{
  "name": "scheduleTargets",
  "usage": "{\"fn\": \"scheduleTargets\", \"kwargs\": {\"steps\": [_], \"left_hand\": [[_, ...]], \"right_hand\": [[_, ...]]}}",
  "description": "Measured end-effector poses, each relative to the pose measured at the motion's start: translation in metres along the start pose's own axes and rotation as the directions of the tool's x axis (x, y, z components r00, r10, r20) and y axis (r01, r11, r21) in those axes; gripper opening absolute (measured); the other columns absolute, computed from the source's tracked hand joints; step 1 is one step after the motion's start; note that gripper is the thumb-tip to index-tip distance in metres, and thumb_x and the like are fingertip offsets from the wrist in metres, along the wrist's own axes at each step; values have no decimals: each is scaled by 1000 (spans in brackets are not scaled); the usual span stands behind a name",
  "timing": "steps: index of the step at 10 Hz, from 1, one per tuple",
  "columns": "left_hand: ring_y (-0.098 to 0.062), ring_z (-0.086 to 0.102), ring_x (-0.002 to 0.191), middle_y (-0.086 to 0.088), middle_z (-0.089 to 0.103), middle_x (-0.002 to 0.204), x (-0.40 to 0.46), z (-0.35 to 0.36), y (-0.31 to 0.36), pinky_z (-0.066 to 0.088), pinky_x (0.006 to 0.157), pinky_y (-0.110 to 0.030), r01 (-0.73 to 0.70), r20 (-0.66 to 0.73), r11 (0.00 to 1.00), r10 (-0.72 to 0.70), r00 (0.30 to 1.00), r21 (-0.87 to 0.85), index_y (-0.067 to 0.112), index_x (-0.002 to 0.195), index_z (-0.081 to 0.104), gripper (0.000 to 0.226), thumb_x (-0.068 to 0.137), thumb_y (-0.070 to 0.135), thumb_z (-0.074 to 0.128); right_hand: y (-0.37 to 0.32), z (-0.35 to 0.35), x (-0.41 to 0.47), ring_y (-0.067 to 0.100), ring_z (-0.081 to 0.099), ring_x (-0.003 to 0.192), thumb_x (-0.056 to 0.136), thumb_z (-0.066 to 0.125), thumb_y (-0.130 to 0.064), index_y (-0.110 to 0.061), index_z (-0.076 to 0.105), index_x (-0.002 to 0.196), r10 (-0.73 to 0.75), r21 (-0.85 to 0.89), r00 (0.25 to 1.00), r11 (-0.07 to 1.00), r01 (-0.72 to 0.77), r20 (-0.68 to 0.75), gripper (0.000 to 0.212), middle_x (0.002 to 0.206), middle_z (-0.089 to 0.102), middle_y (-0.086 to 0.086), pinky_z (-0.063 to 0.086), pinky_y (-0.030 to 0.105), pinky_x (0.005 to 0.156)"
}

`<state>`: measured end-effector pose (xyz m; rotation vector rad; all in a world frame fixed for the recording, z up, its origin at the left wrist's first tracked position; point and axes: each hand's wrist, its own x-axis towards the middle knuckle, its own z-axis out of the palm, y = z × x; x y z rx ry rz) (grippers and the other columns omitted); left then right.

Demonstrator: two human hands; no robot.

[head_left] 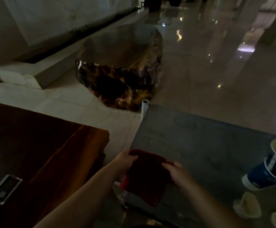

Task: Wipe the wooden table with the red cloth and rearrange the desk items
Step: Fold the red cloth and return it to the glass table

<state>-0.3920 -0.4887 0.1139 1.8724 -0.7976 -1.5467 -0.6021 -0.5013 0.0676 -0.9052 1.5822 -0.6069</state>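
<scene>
Both of my hands hold the red cloth at its upper corners, over the near left corner of a grey glass-topped table. My left hand pinches the left corner and my right hand grips the right corner. The cloth hangs down in a folded rectangle. A dark wooden table fills the lower left of the head view, apart from the cloth. A silver calculator-like device lies on its near part.
A stack of blue and white paper cups lies tilted at the right edge of the glass table, with pale shell-like pieces near it. A large polished wood stump stands on the shiny tiled floor ahead. A rolled white tube sits at the glass table's far corner.
</scene>
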Motion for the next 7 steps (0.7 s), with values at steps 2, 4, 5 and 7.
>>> {"fn": "scheduleTargets", "kwargs": {"steps": [2, 4, 5, 7], "left_hand": [[-19, 64, 104, -2, 62, 122, 0, -10, -5, 55, 84, -34, -141, -126, 958, 177, 976, 250, 18, 131, 58, 41, 93, 31, 68], [-5, 62, 100, 9, 59, 115, -48, -45, -23, 52, 69, -15, -249, -132, 957, 269, 954, 150, 23, 135, 51, 41, 97, 28, 64], [-5, 64, 100, 10, 61, 117, -81, -69, -33, 53, 71, -14, -281, -199, 945, 312, 929, 167, 27, 135, 52, 41, 96, 32, 65], [3, 65, 101, 12, 68, 114, -155, -118, -46, 58, 84, -27, -355, -443, 927, 371, 816, 123, 41, 122, 60, 39, 86, 47, 72]], "right_hand": [[-10, -3, -5, 20, 63, 86, 92, 74, -22, -16, 58, 111, -119, -164, 993, 980, 115, -14, 25, 102, 68, 8, 42, 27, 61], [-16, 3, -22, 18, 63, 73, 93, 71, -14, -14, 64, 106, -136, -160, 970, 973, 169, 200, 14, 92, 70, 11, 47, 27, 53], [-28, 16, -25, 12, 67, 67, 91, 74, -17, -16, 67, 105, -178, -194, 931, 949, 248, 318, 16, 88, 73, 7, 49, 25, 51], [-90, 65, -50, 8, 72, 87, 63, 78, -60, -49, 71, 96, -269, -189, 706, 846, 498, 655, 35, 92, 75, -12, 58, 35, 78]]}}
